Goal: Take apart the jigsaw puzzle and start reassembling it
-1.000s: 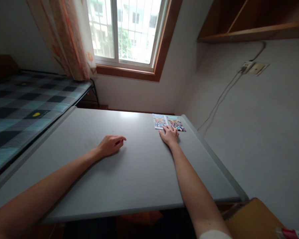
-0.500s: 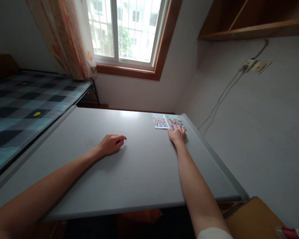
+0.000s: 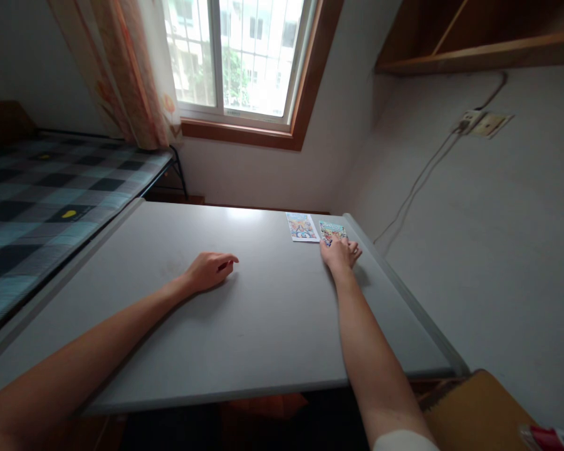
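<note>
My left hand [image 3: 211,271] rests on its side on the pale grey table [image 3: 244,338], fingers loosely bent, index finger reaching forward, with nothing in it. At the far right of the tabletop, my right hand [image 3: 339,253] grips the near edge of a colourful picture booklet [image 3: 333,228], thumb on the left and fingers bent over it. Part of the booklet is hidden beneath the fingers. Just left of it lies a paler sheet with a similar cartoon picture [image 3: 302,227], which neither hand holds.
A checked mattress [image 3: 75,181] on a bed frame borders the table's left side. Beyond the far edge are a window [image 3: 254,62] and a curtain [image 3: 117,75]. A socket with a cord [image 3: 472,122] is on the right wall, and a wooden chair [image 3: 484,407] stands at lower right.
My right hand has drawn its fingers in on the booklet and shifted slightly right. The booklet has turned and moved a little with it. My left hand stays put.
</note>
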A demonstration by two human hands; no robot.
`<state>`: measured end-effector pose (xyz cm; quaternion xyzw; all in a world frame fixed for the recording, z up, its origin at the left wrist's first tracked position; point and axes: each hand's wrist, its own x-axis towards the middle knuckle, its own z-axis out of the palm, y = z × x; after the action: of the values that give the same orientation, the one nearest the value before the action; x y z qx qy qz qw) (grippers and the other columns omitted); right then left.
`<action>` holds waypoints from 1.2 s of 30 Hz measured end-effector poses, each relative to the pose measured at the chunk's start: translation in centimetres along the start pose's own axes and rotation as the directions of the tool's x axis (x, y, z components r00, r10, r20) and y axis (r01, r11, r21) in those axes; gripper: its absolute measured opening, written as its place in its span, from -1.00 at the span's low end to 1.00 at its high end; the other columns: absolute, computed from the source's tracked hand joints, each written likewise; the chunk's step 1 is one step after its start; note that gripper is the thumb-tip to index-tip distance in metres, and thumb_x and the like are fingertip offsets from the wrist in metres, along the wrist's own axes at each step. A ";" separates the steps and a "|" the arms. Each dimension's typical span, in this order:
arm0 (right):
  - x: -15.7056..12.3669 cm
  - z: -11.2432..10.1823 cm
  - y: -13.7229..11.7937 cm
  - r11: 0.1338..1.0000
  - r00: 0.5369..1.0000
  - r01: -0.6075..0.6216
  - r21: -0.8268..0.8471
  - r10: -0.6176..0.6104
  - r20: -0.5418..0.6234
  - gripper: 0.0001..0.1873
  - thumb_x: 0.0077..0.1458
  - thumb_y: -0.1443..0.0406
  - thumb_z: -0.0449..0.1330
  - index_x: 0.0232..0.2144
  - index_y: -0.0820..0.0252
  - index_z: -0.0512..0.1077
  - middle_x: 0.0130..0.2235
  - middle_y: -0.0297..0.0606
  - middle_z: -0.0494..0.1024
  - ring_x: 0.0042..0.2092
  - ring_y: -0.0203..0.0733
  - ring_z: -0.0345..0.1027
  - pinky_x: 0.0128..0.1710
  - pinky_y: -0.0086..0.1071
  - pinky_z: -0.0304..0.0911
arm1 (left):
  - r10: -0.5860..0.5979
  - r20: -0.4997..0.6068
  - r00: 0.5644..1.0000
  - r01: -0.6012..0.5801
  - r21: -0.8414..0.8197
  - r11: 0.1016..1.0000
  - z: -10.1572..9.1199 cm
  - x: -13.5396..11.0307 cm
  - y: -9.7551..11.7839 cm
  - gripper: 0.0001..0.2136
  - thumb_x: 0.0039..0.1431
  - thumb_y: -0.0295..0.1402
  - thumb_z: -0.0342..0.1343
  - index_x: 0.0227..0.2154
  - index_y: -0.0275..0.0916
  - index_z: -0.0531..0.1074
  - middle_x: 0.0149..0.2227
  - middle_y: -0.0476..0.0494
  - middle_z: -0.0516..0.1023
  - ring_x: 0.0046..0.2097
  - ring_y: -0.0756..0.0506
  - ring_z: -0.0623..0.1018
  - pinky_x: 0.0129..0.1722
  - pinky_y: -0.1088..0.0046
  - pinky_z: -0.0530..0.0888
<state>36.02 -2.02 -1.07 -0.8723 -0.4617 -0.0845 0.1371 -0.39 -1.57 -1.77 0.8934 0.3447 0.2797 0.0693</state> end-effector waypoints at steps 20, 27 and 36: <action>0.3 -1.5 0.9 0.947 0.957 -0.287 0.145 0.277 0.081 -0.07 -0.20 -0.02 0.30 0.21 0.06 0.12 0.11 0.06 0.31 0.12 0.26 0.15 0.02 0.02 0.07 | -0.018 0.028 0.999 0.019 -0.005 1.000 0.1 -0.2 -0.4 -0.74 0.15 -0.37 -0.04 -0.28 -0.22 0.58 -0.54 0.00 0.54 -0.58 0.06 0.37 -0.48 0.58 0.29; 0.9 -1.5 1.7 0.938 0.946 -0.308 0.161 0.285 0.151 -0.04 -0.27 -0.07 0.35 0.17 -0.01 0.15 0.09 0.02 0.36 0.16 0.27 0.07 0.00 0.00 0.08 | -0.045 0.054 0.998 0.045 -0.007 0.999 0.0 -0.1 -0.1 -0.72 0.16 -0.35 -0.06 -0.27 -0.23 0.57 -0.54 -0.01 0.53 -0.57 0.06 0.37 -0.46 0.57 0.29; 1.6 -1.3 2.4 0.869 0.922 -0.388 0.308 0.369 0.121 0.00 -0.22 0.10 0.39 0.25 0.01 0.07 0.15 0.12 0.26 0.11 0.21 0.27 0.02 0.01 0.17 | -0.063 0.061 0.996 0.064 -0.014 0.998 0.1 -0.2 -0.4 -0.72 0.16 -0.35 -0.05 -0.26 -0.23 0.58 -0.54 -0.01 0.51 -0.57 0.05 0.36 -0.46 0.56 0.27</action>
<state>38.88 -2.45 0.19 -0.9131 -0.2932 0.0471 0.2795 -0.66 -1.40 -2.00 0.8894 0.3686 0.2530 0.0956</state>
